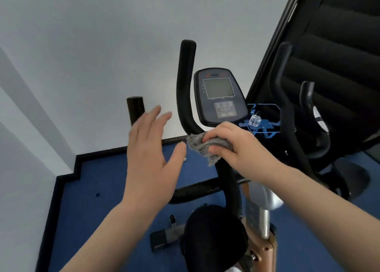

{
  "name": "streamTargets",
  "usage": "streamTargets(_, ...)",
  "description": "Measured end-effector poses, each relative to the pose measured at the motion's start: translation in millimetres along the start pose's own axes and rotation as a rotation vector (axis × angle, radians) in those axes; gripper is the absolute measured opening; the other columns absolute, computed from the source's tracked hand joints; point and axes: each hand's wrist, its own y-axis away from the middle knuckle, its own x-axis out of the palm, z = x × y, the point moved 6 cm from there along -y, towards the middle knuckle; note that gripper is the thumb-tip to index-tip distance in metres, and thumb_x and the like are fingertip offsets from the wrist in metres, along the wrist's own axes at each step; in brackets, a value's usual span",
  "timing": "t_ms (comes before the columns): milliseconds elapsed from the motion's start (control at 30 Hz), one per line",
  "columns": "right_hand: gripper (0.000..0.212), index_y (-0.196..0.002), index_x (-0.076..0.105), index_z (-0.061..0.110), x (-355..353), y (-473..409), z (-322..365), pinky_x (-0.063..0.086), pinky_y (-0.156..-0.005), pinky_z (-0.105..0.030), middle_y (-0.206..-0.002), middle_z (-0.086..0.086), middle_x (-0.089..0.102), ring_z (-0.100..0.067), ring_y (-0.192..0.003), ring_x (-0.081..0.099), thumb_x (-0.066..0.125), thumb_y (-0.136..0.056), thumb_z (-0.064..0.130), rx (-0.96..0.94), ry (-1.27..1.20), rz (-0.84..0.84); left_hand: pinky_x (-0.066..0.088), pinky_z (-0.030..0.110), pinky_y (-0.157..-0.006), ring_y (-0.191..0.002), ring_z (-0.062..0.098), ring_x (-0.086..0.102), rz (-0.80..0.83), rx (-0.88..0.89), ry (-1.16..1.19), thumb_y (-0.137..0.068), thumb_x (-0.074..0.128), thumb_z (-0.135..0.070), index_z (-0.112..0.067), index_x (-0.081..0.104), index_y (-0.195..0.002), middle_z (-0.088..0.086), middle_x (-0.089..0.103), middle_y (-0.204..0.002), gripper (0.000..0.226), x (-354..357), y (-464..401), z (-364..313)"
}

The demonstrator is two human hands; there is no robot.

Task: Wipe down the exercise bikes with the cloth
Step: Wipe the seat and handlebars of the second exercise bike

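Note:
An exercise bike with black foam handlebars [186,82] and a grey console screen [219,95] stands in front of me. My right hand [232,142] grips a grey cloth [202,146] wrapped around the curved handlebar just below the console. My left hand [152,146] hovers in the air to the left of the cloth, fingers straight and spread, holding nothing. The bike's black saddle [213,230] and copper-coloured frame [265,249] sit below my arms.
A second machine with black handles [287,99] and a large black padded panel [337,52] stands close on the right. A blue bottle holder with a clear bottle [255,119] sits between them. White walls meet the blue floor [102,189] at the left corner.

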Motion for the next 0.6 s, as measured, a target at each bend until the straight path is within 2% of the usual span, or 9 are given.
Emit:
streamTargets(100, 0.022, -0.108, 0.064, 0.028, 0.1, 33.6, -12.4, 0.044, -0.091, -0.027, -0.104, 0.014, 0.057, -0.006, -0.1, 0.056, 0.063, -0.088, 0.019, 0.084, -0.048, -0.064, 0.026, 0.026, -0.111, -0.136, -0.006, 0.023, 0.117, 0.002, 0.082, -0.086, 0.05, -0.036, -0.033, 0.045, -0.133, -0.026, 0.035, -0.139, 0.048, 21.3, 30.4, -5.3)
streamTargets(233, 0.022, -0.106, 0.065, 0.027, 9.4, 67.7, -15.3, 0.039, -0.087, -0.012, -0.102, 0.013, 0.06, -0.001, -0.1, 0.053, 0.063, -0.089, 0.015, 0.145, -0.085, -0.134, 0.022, 0.02, -0.11, -0.133, -0.008, 0.025, 0.222, 0.0, 0.061, -0.084, 0.048, -0.039, -0.035, 0.046, -0.132, -0.025, 0.04, -0.137, 0.049, 41.1, 49.5, -7.7)
streamTargets(333, 0.021, -0.104, 0.064, 0.031, 18.3, 95.3, -17.4, 0.041, -0.086, -0.012, -0.101, 0.018, 0.058, -0.003, -0.102, 0.054, 0.062, -0.089, 0.016, 0.202, -0.116, -0.173, 0.023, 0.025, -0.112, -0.132, -0.007, 0.025, 0.266, -0.014, 0.034, -0.083, 0.047, -0.039, -0.034, 0.046, -0.134, -0.023, 0.041, -0.137, 0.051, 46.4, 56.2, -8.4)
streamTargets(400, 0.021, -0.102, 0.065, 0.033, 24.5, 115.6, -17.6, 0.042, -0.083, -0.011, -0.1, 0.018, 0.06, -0.003, -0.101, 0.057, 0.062, -0.089, 0.017, 0.245, -0.166, -0.196, 0.022, 0.023, -0.111, -0.132, -0.006, 0.026, 0.285, -0.006, -0.003, -0.084, 0.046, -0.04, -0.034, 0.044, -0.135, -0.023, 0.041, -0.137, 0.051, 47.4, 58.7, -9.4)
streamTargets(533, 0.019, -0.094, 0.067, 0.037, 21.3, 134.2, -18.1, 0.046, -0.077, -0.013, -0.096, 0.015, 0.066, -0.001, -0.093, 0.062, 0.064, -0.088, 0.019, 0.362, -0.314, -0.125, 0.016, 0.02, -0.109, -0.134, -0.002, 0.025, 0.322, 0.035, -0.097, -0.084, 0.039, -0.048, -0.034, 0.041, -0.137, -0.025, 0.039, -0.135, 0.055, 49.2, 60.8, -11.1)
streamTargets(600, 0.013, -0.09, 0.067, 0.035, 2.2, 131.8, -29.4, 0.048, -0.073, -0.017, -0.091, 0.015, 0.068, 0.0, -0.087, 0.063, 0.065, -0.086, 0.023, 0.419, -0.318, -0.244, 0.016, 0.021, -0.109, -0.135, -0.001, 0.026, 0.339, 0.056, -0.122, -0.082, 0.032, -0.053, -0.034, 0.041, -0.137, -0.026, 0.038, -0.134, 0.059, 51.3, 62.2, -12.1)
